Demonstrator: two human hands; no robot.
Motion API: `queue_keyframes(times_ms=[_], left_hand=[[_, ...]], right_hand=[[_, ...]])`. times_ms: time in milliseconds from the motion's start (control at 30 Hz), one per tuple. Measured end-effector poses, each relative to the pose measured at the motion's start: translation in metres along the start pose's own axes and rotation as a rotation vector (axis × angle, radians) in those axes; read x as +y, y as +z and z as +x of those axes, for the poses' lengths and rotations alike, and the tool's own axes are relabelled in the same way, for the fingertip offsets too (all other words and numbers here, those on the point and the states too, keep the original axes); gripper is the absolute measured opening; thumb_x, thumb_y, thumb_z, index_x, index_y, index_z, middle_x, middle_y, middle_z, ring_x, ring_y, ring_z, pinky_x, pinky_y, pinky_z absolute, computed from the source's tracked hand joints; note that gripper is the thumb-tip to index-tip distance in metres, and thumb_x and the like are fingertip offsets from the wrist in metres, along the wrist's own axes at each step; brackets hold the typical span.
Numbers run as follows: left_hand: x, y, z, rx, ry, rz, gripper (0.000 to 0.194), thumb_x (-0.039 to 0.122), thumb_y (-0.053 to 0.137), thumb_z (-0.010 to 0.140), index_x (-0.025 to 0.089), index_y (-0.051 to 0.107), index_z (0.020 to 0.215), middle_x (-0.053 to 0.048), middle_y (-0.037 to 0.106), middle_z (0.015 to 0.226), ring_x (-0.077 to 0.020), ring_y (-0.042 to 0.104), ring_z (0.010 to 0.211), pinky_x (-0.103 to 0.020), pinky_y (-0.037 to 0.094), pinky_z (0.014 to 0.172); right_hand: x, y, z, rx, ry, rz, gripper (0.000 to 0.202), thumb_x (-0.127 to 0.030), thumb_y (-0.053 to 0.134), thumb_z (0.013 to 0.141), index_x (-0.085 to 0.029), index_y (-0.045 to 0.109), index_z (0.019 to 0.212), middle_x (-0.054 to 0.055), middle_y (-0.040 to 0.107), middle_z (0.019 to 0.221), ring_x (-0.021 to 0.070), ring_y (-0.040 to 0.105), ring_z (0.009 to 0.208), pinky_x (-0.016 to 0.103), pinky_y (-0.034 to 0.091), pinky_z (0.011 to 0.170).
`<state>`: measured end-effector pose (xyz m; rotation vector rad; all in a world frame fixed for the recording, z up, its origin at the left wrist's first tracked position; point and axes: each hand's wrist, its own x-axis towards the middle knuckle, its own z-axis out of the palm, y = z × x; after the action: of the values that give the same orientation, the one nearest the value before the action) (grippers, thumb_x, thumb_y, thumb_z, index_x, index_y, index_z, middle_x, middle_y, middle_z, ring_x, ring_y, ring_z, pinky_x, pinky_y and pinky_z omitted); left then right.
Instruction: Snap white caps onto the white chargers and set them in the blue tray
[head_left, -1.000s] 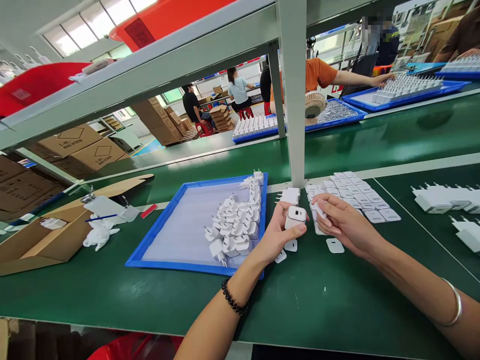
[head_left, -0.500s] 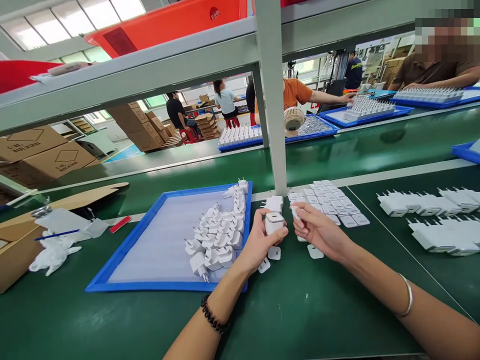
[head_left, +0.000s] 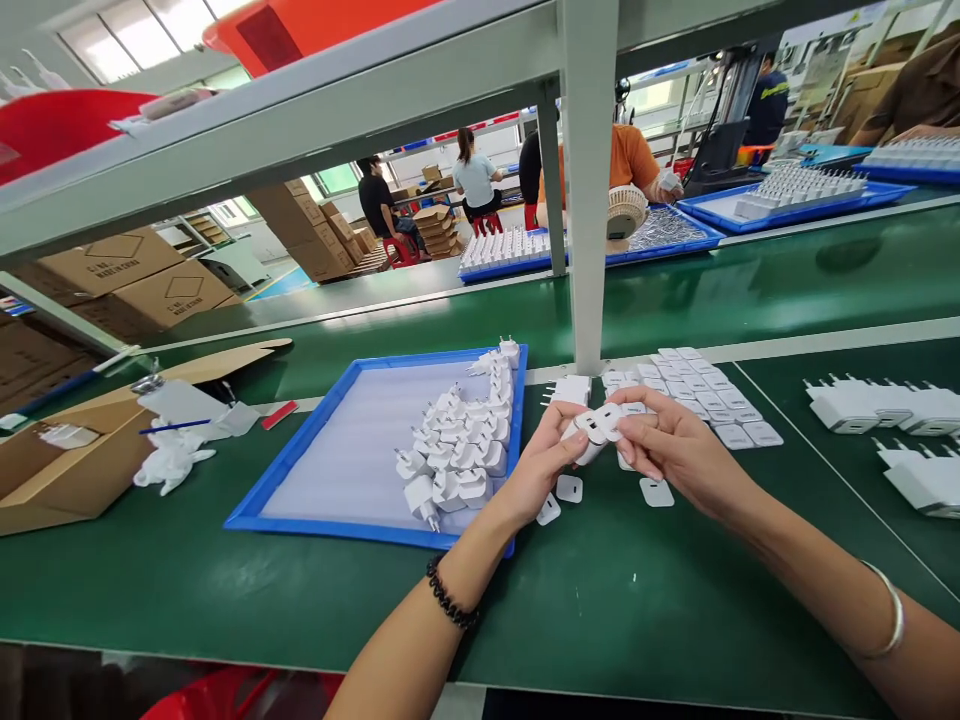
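My left hand [head_left: 529,472] is closed around a white charger [head_left: 590,453], whose port end faces up and toward me. Between the fingertips of my right hand [head_left: 679,440] is a small white cover plate [head_left: 609,422] with a slot in it. The plate is right at the charger's end; whether it is seated there I cannot tell. Below the hands lie a few loose cover plates [head_left: 657,492] on the green bench. Behind them are another white charger [head_left: 571,389] with pins and a block of cover plates [head_left: 697,390] laid in rows.
At left, a blue-rimmed tray [head_left: 322,534] holds several white chargers [head_left: 457,440]. More chargers [head_left: 870,405] stand in rows on the right. An upright post [head_left: 589,200] rises behind my hands. A cardboard box [head_left: 75,485], a white glove [head_left: 171,458] and a red strip [head_left: 280,415] lie far left.
My right hand has brought the cover plate left to the charger's end, and the charger has tilted toward it. The whole view has shifted, so the bench's front edge now shows.
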<state>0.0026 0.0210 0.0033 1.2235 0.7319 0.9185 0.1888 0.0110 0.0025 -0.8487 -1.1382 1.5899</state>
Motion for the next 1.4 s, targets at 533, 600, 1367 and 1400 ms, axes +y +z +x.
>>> queue_keyframes(times_ms=[533,600,1367,1400], left_hand=[[-0.0035,-0.0040,-0.0006,-0.110,0.088,0.102,0.033,0.044,0.063,0.091,0.019,0.049,0.107,-0.001,0.054,0.089,-0.0149,0.048,0.085,-0.028,0.034,0.081],[-0.0021,-0.0032,-0.0010,-0.097,0.094,0.128,0.034,0.045,0.064,0.090,0.019,0.049,0.107,-0.001,0.054,0.090,-0.0157,0.048,0.088,-0.029,0.035,0.082],[-0.0088,-0.0025,-0.0032,-0.113,0.205,0.247,0.034,0.045,0.061,0.093,0.020,0.046,0.111,-0.003,0.051,0.098,-0.0161,0.048,0.090,-0.029,0.038,0.080],[-0.0093,-0.0027,-0.0037,-0.112,0.208,0.251,0.034,0.044,0.060,0.093,0.019,0.046,0.111,-0.003,0.052,0.099,-0.0159,0.048,0.090,-0.029,0.038,0.080]], right_hand=[[-0.0043,0.0027,-0.0040,-0.034,0.044,-0.062,0.034,-0.042,0.074,0.086,-0.020,0.060,0.108,-0.001,0.070,0.061,0.0003,0.036,0.031,0.017,0.022,0.037],[-0.0036,0.0029,-0.0046,-0.030,0.041,-0.067,0.034,-0.041,0.074,0.086,-0.020,0.060,0.109,-0.001,0.070,0.061,0.0004,0.037,0.030,0.017,0.023,0.037],[-0.0060,0.0028,-0.0093,-0.025,0.004,-0.195,0.031,-0.041,0.072,0.088,-0.020,0.060,0.107,0.000,0.071,0.059,0.0023,0.037,0.030,0.018,0.028,0.038],[-0.0055,0.0030,-0.0088,-0.025,0.010,-0.199,0.031,-0.041,0.072,0.088,-0.020,0.060,0.107,0.001,0.071,0.060,0.0025,0.036,0.031,0.018,0.028,0.038]])
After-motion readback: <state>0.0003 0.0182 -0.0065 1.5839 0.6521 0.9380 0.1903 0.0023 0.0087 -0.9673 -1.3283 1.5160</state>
